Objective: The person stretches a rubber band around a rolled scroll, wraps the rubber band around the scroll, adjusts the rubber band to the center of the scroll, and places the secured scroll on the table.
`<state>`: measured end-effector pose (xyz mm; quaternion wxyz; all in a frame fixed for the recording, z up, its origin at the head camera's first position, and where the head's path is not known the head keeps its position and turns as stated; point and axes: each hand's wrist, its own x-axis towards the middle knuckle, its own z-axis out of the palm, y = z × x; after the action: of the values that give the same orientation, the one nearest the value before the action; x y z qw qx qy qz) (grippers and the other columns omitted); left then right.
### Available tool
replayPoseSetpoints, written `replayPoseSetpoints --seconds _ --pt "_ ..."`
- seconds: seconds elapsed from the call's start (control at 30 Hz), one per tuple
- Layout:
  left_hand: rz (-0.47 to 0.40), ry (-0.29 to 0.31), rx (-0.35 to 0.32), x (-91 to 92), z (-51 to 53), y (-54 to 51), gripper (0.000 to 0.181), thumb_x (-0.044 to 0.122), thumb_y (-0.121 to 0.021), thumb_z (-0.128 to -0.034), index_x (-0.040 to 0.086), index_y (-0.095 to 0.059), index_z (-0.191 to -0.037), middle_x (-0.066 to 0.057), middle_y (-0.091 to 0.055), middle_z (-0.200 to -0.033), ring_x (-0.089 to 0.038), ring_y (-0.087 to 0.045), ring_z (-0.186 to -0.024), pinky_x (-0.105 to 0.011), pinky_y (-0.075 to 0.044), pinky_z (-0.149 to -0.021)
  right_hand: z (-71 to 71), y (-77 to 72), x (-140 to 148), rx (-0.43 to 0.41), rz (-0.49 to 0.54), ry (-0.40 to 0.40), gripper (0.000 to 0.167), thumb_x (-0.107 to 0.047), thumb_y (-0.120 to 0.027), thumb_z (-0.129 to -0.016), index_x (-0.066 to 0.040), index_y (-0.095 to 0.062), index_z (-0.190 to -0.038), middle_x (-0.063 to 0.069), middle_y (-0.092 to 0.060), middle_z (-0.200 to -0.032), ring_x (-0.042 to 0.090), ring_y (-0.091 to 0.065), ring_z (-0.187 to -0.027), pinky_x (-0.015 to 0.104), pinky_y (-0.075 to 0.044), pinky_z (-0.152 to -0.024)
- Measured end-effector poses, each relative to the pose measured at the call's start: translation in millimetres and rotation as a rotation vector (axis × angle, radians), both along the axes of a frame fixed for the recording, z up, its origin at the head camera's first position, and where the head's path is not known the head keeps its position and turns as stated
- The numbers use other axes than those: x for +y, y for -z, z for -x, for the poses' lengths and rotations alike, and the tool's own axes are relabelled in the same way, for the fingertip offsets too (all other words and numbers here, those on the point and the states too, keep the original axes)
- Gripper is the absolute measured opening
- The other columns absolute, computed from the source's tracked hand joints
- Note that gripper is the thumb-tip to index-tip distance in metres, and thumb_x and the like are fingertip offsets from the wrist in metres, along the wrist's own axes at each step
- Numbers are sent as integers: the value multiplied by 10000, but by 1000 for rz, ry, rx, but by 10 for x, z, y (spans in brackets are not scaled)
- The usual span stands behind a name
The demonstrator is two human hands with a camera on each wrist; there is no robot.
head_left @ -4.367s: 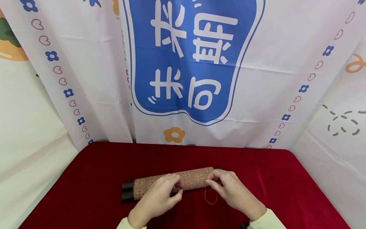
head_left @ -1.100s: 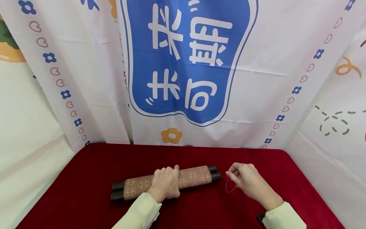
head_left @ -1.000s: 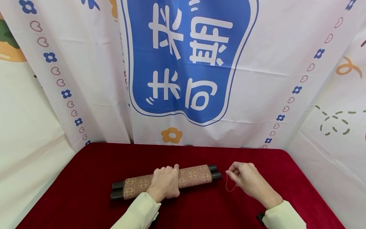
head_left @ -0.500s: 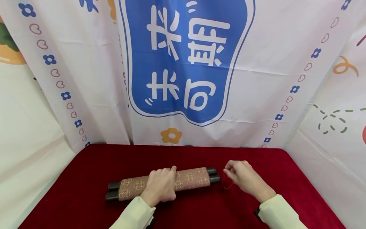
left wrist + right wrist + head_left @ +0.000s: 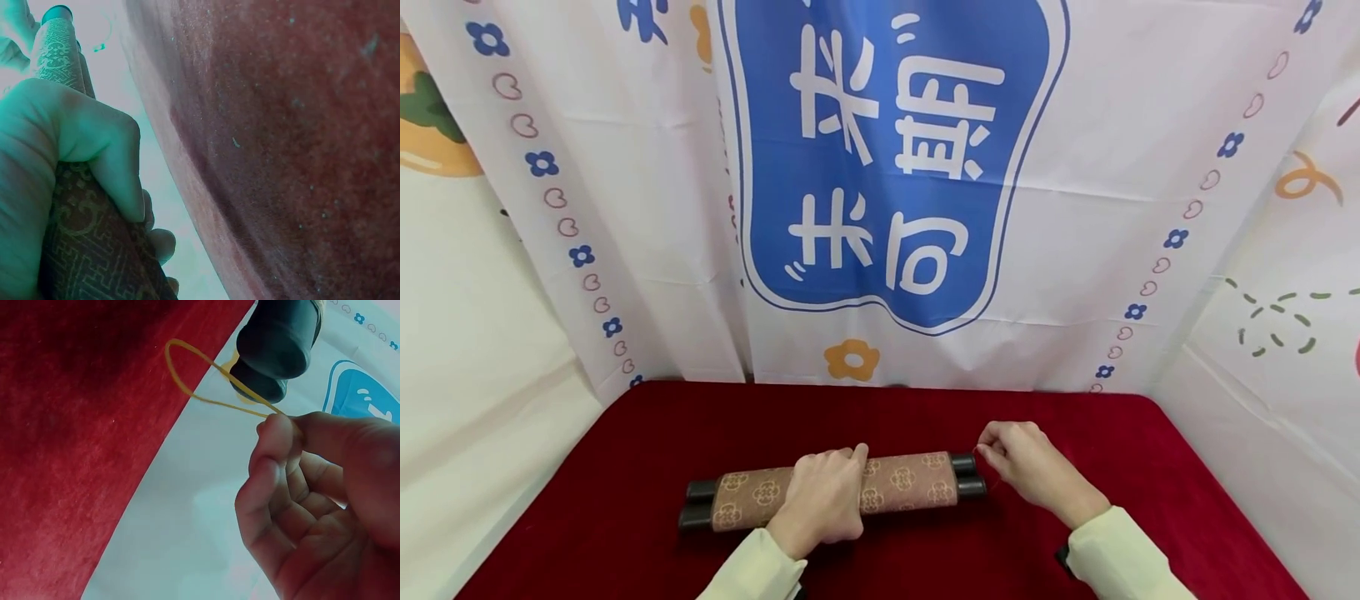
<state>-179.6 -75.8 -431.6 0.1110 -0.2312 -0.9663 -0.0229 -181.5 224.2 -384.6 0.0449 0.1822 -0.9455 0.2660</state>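
A rolled scroll (image 5: 913, 482) in brown patterned cloth lies slantwise on the table, its two dark roller ends (image 5: 968, 486) side by side at the right. My left hand (image 5: 825, 498) grips it round the middle; curled fingertips show along its side in the left wrist view. Just off the scroll's right end, my right hand (image 5: 1026, 467) pinches a thin rubber band (image 5: 168, 357) between thumb and finger. The band hangs out as a loop close to the roller ends in the right wrist view. In the head view it is barely visible.
Red velvet cloth (image 5: 1075, 433) covers the table. A white printed curtain (image 5: 1075, 250) with a large blue patch hangs behind its far edge, and pale curtains (image 5: 482, 350) close off both sides.
The left hand has closed round the scroll's middle. The right hand moved away to the right with the rubber band, then came back left to the roller ends.
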Motion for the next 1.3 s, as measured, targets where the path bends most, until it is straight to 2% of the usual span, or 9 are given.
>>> replayPoseSetpoints --seconds 0.23,0.4,0.57,0.8,1.1,1.3 --pt "15 13 15 7 -50 -6 664 247 -853 -544 114 -676 -1169 26 -643 -782 -228 -683 -666 -365 -462 -505 -10 -8 -73 -17 1 -39 49 -53 -728 -970 -79 -746 -933 -58 -640 -724 17 -530 -584 206 -495 -549" --pt "8 5 38 19 -52 13 556 240 -846 -543 139 -643 -1050 38 -612 -745 -216 -657 -625 -358 -426 -469 -40 -23 -92 -23 -17 -43 41 -76 -733 -975 -89 -745 -939 -63 -632 -742 23 -527 -614 200 -492 -560" --pt "5 -13 50 14 -50 10 525 236 -842 -550 139 -637 -1024 37 -605 -733 -206 -633 -599 -358 -412 -458 -87 -33 -88 -50 -7 -41 20 -94 -744 -973 -82 -749 -988 -60 -629 -734 30 -535 -600 208 -498 -547" --pt "0 -66 12 15 -20 -19 532 257 -855 -598 127 -658 -1075 19 -619 -743 -204 -622 -603 -362 -433 -480 -149 -23 -112 -46 53 -53 36 -81 -738 -974 -45 -734 -974 -53 -662 -706 0 -566 -565 199 -517 -540" --pt "-3 -98 -24 16 -22 -50 574 283 -871 -609 120 -649 -1112 -9 -657 -796 -240 -669 -679 -416 -503 -552 -259 -10 -236 -17 72 51 46 -60 -758 -947 -25 -728 -944 -35 -668 -681 10 -570 -558 196 -502 -536" --pt "-20 -88 -22 26 -37 -35 542 275 -865 -613 126 -648 -1088 -5 -656 -791 -240 -669 -676 -414 -504 -555 -305 -29 -313 -14 75 53 42 -53 -760 -944 -25 -733 -928 -21 -678 -673 14 -558 -550 199 -492 -521"
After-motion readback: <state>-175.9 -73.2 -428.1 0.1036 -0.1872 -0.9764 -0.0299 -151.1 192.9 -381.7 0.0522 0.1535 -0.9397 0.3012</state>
